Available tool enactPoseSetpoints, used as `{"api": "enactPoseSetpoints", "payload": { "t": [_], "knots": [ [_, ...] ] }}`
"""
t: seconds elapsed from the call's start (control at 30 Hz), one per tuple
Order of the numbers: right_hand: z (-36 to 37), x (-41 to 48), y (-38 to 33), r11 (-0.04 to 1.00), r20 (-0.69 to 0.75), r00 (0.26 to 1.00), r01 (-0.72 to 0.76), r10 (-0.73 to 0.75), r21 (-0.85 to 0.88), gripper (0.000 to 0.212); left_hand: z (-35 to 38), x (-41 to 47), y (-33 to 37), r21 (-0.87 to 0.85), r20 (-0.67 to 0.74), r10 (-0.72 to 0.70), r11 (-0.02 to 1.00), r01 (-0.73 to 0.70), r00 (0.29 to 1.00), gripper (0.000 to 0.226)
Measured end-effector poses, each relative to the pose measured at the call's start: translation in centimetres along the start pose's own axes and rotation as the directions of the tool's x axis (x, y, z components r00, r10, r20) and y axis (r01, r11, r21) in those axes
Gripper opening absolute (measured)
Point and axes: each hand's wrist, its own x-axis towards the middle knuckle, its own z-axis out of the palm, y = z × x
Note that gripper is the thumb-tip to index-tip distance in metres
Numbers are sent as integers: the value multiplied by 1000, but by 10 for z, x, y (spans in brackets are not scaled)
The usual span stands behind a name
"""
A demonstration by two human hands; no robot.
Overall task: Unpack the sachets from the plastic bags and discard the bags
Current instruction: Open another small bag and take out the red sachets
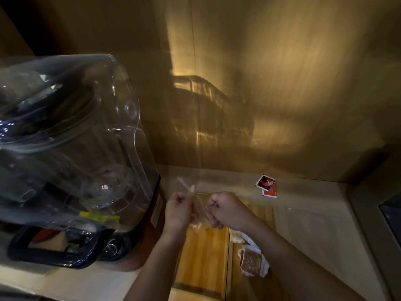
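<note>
A clear plastic bag (198,205) is stretched between both hands above the counter. My left hand (179,210) pinches its upper left edge, fingers closed. My right hand (227,210) grips the right side in a fist. Whether anything is inside the bag I cannot tell. Red and white sachets (268,185) lie on the counter at the back right. A brown sachet (251,261) rests on crumpled white wrapping under my right forearm. Another clear bag (312,227) lies flat on the counter to the right.
A big blender with a clear cover (71,137) and dark base fills the left side, close to my left hand. Wooden walls enclose the back. A wooden board (201,257) lies beneath the hands. A dark edge (388,216) runs at the far right.
</note>
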Motion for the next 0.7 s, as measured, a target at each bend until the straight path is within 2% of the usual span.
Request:
{"api": "enactPoseSetpoints", "payload": {
  "t": [0.1,0.2,0.33,0.4,0.5,0.53,0.6,0.7],
  "knots": [
    [10,2,0,999,-12,999,37,-36,22,26,-7,-11,-7,191,144,-139,975,110,980,42],
    [17,3,-2,999,23,999,38,-38,-12,33,-14,-18,-15,138,244,-139,985,107,960,34],
    [24,3,0,999,62,998,22,-21,-24,29,-19,-21,-15,136,211,-91,989,64,973,30],
    [27,2,1,999,64,998,25,-23,-24,26,-23,-21,-18,218,184,-9,975,-32,983,33],
    [29,-1,1,998,47,998,45,-43,-47,25,-30,-21,-23,413,104,144,894,-175,984,41],
    [29,-2,0,997,32,998,51,-49,-66,26,-32,-22,-24,405,99,160,895,-187,982,41],
    [27,-3,-1,996,4,999,48,-48,-72,24,-31,-25,-24,267,126,127,951,-157,984,36],
    [25,-6,-2,999,9,1000,29,-30,34,22,-29,-30,-20,214,165,60,972,-95,984,30]
  ]
}}
